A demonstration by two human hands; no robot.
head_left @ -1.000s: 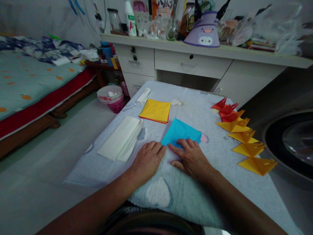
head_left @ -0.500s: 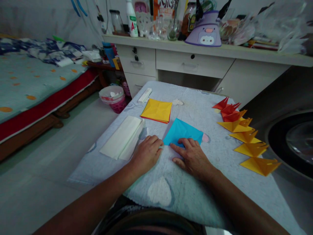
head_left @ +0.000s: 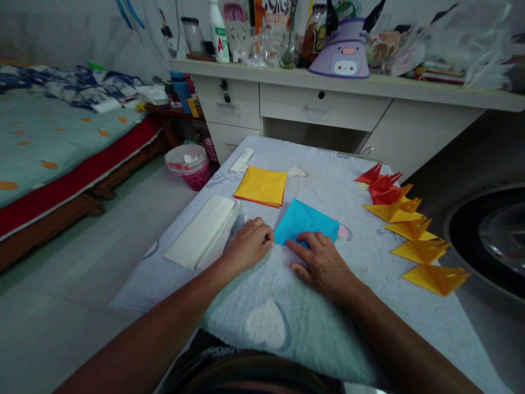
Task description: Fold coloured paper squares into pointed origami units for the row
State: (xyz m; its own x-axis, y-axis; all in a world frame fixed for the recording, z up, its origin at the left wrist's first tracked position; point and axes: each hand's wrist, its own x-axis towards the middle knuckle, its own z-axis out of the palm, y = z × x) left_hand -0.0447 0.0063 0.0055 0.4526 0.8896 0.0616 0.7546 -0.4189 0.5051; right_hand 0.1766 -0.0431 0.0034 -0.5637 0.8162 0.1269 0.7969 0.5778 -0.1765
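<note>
A blue sheet of origami paper (head_left: 308, 218) with crease lines lies on the cloth-covered table in front of me. My left hand (head_left: 253, 241) is at its left corner, fingers curled and thumb pressed to them in a pinch; the very tip of the corner is hidden there. On the lower edge of the sheet rests my right hand (head_left: 320, 262), fingers apart and laid flat, thumb off the paper. Behind the sheet sits a stack of folded paper squares (head_left: 262, 185), yellow on top. Folded yellow paper pieces (head_left: 435, 279) and red ones (head_left: 385, 187) form a row at the right.
A folded white cloth or tissue (head_left: 203, 232) lies left of my left hand. Farther back is a small white box (head_left: 241, 161). A pink bin (head_left: 191, 167) stands on the floor beside the table (head_left: 262, 295). A white cabinet (head_left: 320, 104) borders the far side.
My left hand's fingers have curled inward from a more stretched position into a pinch at the paper's left corner. My right hand stays nearly in place.
</note>
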